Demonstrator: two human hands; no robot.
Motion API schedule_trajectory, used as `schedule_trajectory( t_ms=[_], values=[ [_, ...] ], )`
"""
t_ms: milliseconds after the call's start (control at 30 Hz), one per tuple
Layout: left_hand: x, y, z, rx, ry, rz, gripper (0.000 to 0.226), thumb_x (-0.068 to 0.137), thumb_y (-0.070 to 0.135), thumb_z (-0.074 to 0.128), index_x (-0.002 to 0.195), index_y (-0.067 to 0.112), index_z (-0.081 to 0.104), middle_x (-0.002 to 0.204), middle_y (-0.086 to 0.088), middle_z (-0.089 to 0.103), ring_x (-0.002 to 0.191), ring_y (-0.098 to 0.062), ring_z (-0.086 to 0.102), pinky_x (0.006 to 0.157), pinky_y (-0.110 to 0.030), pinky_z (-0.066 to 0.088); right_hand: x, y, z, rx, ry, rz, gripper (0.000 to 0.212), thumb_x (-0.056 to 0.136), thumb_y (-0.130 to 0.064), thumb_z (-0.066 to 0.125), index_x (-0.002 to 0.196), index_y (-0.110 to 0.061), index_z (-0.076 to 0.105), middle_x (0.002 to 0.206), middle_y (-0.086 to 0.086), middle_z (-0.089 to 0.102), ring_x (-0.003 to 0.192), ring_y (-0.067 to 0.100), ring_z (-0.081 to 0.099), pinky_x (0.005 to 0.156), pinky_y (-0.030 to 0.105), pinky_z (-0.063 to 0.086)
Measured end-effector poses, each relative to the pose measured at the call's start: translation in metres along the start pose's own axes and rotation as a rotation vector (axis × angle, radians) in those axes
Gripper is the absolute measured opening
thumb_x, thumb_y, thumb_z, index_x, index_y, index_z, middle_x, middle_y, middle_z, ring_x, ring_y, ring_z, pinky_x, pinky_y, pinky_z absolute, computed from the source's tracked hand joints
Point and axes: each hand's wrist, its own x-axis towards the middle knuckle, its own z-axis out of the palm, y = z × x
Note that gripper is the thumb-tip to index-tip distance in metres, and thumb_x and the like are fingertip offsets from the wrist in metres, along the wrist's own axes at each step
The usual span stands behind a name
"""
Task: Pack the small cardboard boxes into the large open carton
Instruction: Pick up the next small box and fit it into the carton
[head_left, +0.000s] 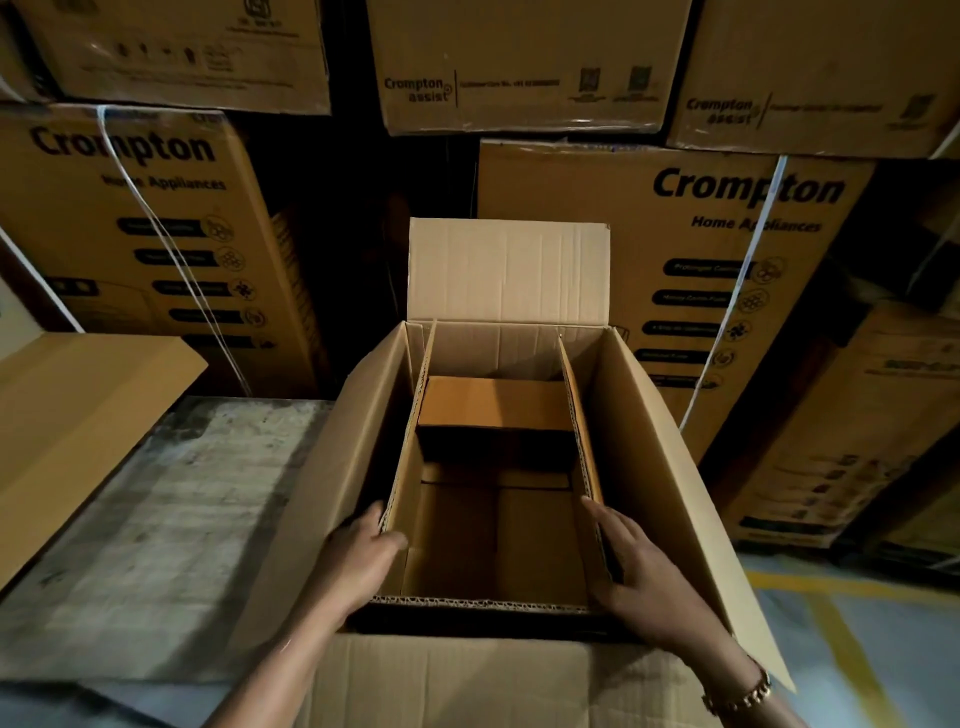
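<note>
Cardboard is lining the large open brown carton (660, 467); one small brown cardboard box (496, 402) is sitting at its far end. Your left hand (358, 558) and right hand (641, 564), fingers spread, are pressing the liner walls, holding nothing. It is resting beside a worn grey table (171, 519). Stacked cartons (587, 208) behind are reading "Crompton Home Appliances".

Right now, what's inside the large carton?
Inside the large carton: two upright cardboard dividers and one small box at the far end. Side gaps are hidden.
</note>
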Motion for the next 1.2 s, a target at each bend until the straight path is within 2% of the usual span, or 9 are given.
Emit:
schedule_trajectory(
  t_ms=[133, 267, 433, 567, 800, 933, 1033, 1100, 1200],
  values=[
    [-0.015, -0.003, 0.002, 0.135, -0.074, 0.061, 0.067, 0.099, 0.055, 0.045, 0.156, 0.022, 0.029, 0.16, -0.003, 0.036, 0.145, -0.024, 0.036, 0.111, -0.031, 0.031, -0.018, 0.002, 0.002, -0.168, 0.058, 0.034, 0.084, 0.1, -0.031, 0.057, 0.15, -0.058, -0.005, 0.166, -0.015, 0.013, 0.14, 0.012, 0.039, 0.08, 0.012, 0.045],
    [-0.013, -0.004, 0.0, 0.177, -0.087, 0.068, 0.069, 0.098, 0.061, 0.04, 0.155, 0.022, 0.031, 0.158, -0.006, 0.038, 0.144, -0.025, 0.037, 0.111, -0.031, 0.032, -0.021, -0.001, -0.008, -0.283, 0.14, 0.006, 0.076, 0.099, -0.049, 0.052, 0.155, -0.052, 0.002, 0.166, -0.015, 0.015, 0.144, 0.013, 0.038, 0.107, 0.03, 0.042],
    [-0.005, -0.007, -0.007, 0.224, 0.041, 0.116, 0.065, 0.099, 0.052, 0.048, 0.156, 0.034, 0.023, 0.159, -0.001, 0.038, 0.138, -0.028, 0.045, 0.109, -0.039, 0.042, -0.003, -0.008, -0.026, -0.482, 0.209, -0.008, 0.072, 0.094, -0.062, 0.052, 0.156, -0.041, 0.022, 0.167, -0.013, 0.01, 0.145, 0.015, 0.034, 0.105, 0.036, 0.049],
    [0.007, -0.003, -0.015, 0.295, 0.047, 0.131, 0.066, 0.1, 0.049, 0.045, 0.157, 0.038, 0.013, 0.162, 0.002, 0.031, 0.138, -0.028, 0.045, 0.107, -0.042, 0.045, 0.009, -0.011, -0.038, -0.548, 0.209, -0.038, 0.067, 0.094, -0.062, 0.052, 0.153, -0.037, 0.032, 0.165, -0.013, 0.017, 0.142, 0.014, 0.038, 0.1, 0.031, 0.052],
    [0.024, 0.011, -0.011, 0.369, -0.044, 0.163, 0.076, 0.099, 0.054, 0.045, 0.158, 0.036, 0.001, 0.166, 0.001, 0.019, 0.143, -0.024, 0.04, 0.113, -0.04, 0.038, 0.025, -0.023, -0.045, -0.627, 0.199, -0.064, 0.059, 0.094, -0.065, 0.048, 0.147, -0.039, 0.039, 0.16, -0.015, 0.027, 0.138, 0.011, 0.039, 0.1, 0.027, 0.046],
    [0.039, 0.024, -0.013, 0.408, -0.046, 0.178, 0.082, 0.097, 0.061, 0.044, 0.158, 0.035, -0.003, 0.166, 0.001, 0.018, 0.14, -0.026, 0.043, 0.111, -0.043, 0.039, 0.056, -0.048, -0.05, -0.724, 0.157, -0.125, 0.061, 0.094, -0.064, 0.047, 0.147, -0.037, 0.039, 0.157, -0.011, 0.032, 0.135, 0.014, 0.041, 0.105, 0.033, 0.046],
    [0.065, 0.039, -0.02, 0.4, -0.048, 0.178, 0.084, 0.096, 0.062, 0.045, 0.158, 0.034, -0.003, 0.166, -0.001, 0.019, 0.143, -0.029, 0.039, 0.112, -0.046, 0.039, 0.104, -0.068, -0.05, -0.795, 0.11, -0.16, 0.06, 0.094, -0.058, 0.052, 0.146, -0.031, 0.042, 0.145, -0.004, 0.046, 0.128, 0.017, 0.048, 0.101, 0.035, 0.048],
    [0.09, 0.049, -0.025, 0.39, -0.043, 0.175, 0.085, 0.094, 0.064, 0.046, 0.158, 0.034, -0.001, 0.164, -0.004, 0.024, 0.139, -0.031, 0.043, 0.109, -0.049, 0.042, 0.144, -0.074, -0.048, -0.851, 0.043, -0.133, 0.056, 0.093, -0.052, 0.056, 0.141, -0.024, 0.047, 0.135, 0.001, 0.054, 0.123, 0.022, 0.054, 0.096, 0.038, 0.051],
    [0.129, 0.064, -0.03, 0.34, -0.033, 0.168, 0.083, 0.094, 0.062, 0.049, 0.159, 0.032, 0.004, 0.161, -0.007, 0.031, 0.135, -0.033, 0.046, 0.107, -0.048, 0.043, 0.201, -0.074, -0.042, -0.915, -0.055, -0.039, 0.056, 0.091, -0.046, 0.062, 0.139, -0.019, 0.05, 0.136, 0.006, 0.056, 0.123, 0.028, 0.057, 0.095, 0.044, 0.053]
  ],
)
